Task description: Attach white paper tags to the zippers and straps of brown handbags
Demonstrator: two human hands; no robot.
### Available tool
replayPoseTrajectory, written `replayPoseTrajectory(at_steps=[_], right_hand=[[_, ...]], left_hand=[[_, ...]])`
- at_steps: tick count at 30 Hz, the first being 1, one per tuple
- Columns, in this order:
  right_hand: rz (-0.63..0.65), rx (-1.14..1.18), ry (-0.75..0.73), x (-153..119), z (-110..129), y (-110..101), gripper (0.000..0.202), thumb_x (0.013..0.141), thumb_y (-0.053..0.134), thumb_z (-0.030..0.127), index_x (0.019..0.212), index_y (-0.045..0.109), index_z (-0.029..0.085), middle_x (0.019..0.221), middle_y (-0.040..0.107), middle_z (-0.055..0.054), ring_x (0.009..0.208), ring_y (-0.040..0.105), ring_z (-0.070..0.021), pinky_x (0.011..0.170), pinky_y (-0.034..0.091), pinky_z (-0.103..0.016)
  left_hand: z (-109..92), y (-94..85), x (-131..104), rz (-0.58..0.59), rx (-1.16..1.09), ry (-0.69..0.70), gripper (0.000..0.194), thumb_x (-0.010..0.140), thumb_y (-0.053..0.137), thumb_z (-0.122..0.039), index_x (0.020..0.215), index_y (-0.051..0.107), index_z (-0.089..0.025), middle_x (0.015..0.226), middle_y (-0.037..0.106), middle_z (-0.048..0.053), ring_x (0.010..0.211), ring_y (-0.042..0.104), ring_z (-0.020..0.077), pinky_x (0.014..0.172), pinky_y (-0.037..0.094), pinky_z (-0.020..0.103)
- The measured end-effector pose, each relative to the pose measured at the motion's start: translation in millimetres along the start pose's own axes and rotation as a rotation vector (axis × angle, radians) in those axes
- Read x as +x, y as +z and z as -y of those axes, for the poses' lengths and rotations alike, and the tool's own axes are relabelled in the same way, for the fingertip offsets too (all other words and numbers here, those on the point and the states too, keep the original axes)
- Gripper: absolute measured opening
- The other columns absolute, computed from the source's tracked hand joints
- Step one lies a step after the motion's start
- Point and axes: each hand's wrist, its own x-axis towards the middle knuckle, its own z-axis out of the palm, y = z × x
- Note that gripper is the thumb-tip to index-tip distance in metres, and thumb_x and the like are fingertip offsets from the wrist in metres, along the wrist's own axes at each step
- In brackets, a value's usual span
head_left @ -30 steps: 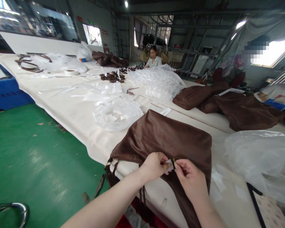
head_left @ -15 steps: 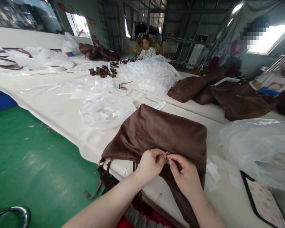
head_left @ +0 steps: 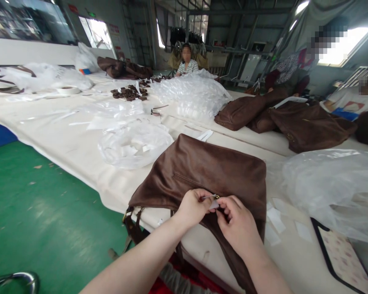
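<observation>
A brown leather bag (head_left: pixel 221 163) lies flat at the table's near edge, its strap hanging down towards me. A zipper (head_left: pixel 187 179) runs across its face to a small gold zipper pull (head_left: pixel 217 197). My left hand (head_left: pixel 194 207) is closed in a pinch on a small whitish slip (head_left: pixel 214 204) beside that pull. My right hand (head_left: pixel 237 218) rests on the bag from the right, its curled fingertips at the pull and the slip. Its thumb sits lower, and the fingers partly hide what they grip.
Clear plastic bags (head_left: pixel 136 143) lie beyond the bag, with another plastic bag (head_left: pixel 334 188) at right. More brown bags (head_left: pixel 309 122) are piled behind. A patterned board with a black edge (head_left: pixel 343 253) is at lower right. A person (head_left: pixel 187 65) sits at the far side.
My right thumb has moved down, away from the index finger, and more of the whitish slip shows between the hands. The view has shifted slightly; the bag stays put.
</observation>
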Motion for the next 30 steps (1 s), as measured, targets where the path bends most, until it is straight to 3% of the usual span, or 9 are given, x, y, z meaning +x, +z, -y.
replayPoseTrajectory(at_steps=[9, 16, 19, 24, 30], right_hand=[[0.01, -0.211, -0.227, 9.7, -13.9, 2.8, 0.023, 0.099, 0.041, 0.023, 0.091, 0.062, 0.023, 0.088, 0.066, -0.004, 0.074, 0.066, -0.0173, 0.064, 0.05, -0.029], [0.028, -0.292, -0.279, 24.5, -12.7, -3.4, 0.022, 0.1, 0.041, 0.025, 0.09, 0.06, 0.021, 0.086, 0.063, -0.004, 0.076, 0.065, -0.0178, 0.068, 0.05, -0.03], [-0.008, -0.215, -0.251, 27.3, -18.8, -0.5, 0.019, 0.099, 0.042, 0.025, 0.092, 0.06, 0.022, 0.086, 0.064, -0.003, 0.075, 0.065, -0.0174, 0.068, 0.051, -0.029], [-0.023, -0.185, -0.253, 27.7, -25.0, 1.3, 0.027, 0.098, 0.043, 0.022, 0.119, 0.059, 0.021, 0.09, 0.066, -0.004, 0.079, 0.067, -0.0182, 0.07, 0.054, -0.03], [0.002, -0.149, -0.266, 26.4, -27.8, -1.3, 0.025, 0.097, 0.045, 0.024, 0.11, 0.066, 0.022, 0.094, 0.068, -0.005, 0.081, 0.068, -0.0185, 0.07, 0.054, -0.03]], left_hand=[[0.6, -0.5, 1.3, -0.065, 0.04, -0.059, 0.016, 0.083, 0.059, -0.023, 0.086, 0.071, -0.013, 0.072, 0.07, 0.003, 0.061, 0.066, 0.0117, 0.054, 0.05, 0.019], [-7.3, -2.9, -7.0, -0.134, 0.52, 0.368, 0.025, 0.085, 0.052, -0.017, 0.09, 0.076, -0.021, 0.088, 0.074, 0.004, 0.084, 0.066, 0.0185, 0.08, 0.051, 0.028], [-11.0, -3.9, -9.9, -0.112, 0.608, 0.423, 0.025, 0.086, 0.052, -0.02, 0.096, 0.075, -0.022, 0.089, 0.072, 0.004, 0.082, 0.065, 0.0178, 0.075, 0.05, 0.026], [-7.5, -0.9, -10.4, -0.141, 0.749, 0.487, 0.021, 0.081, 0.058, -0.017, 0.097, 0.072, -0.021, 0.087, 0.068, 0.005, 0.08, 0.063, 0.0186, 0.073, 0.049, 0.027], [-3.2, -1.6, -9.4, -0.108, 0.769, 0.537, 0.032, 0.084, 0.049, -0.009, 0.102, 0.072, -0.02, 0.086, 0.067, 0.006, 0.082, 0.062, 0.0181, 0.077, 0.049, 0.028]])
